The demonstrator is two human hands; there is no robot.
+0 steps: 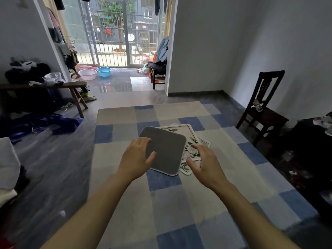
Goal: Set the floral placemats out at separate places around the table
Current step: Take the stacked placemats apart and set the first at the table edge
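A pile of placemats lies in the middle of the table, which is covered by a blue, grey and cream checked cloth [125,186]. The top mat [167,151] shows its plain grey back, face down and skewed. Under it a floral placemat [188,133] with white flowers sticks out to the right, and the edge of a further mat [204,141] peeks out beyond. My left hand [136,157] rests on the grey mat's left edge, thumb on its surface, fingers spread. My right hand [204,162] hovers over the pile's right side, fingers apart, holding nothing.
A dark wooden chair [262,106] stands right of the table by the wall. A wooden bench [71,87] piled with clothes is at the left, blue cloth [59,123] on the floor below. Pink and blue basins [95,72] sit by the barred balcony door.
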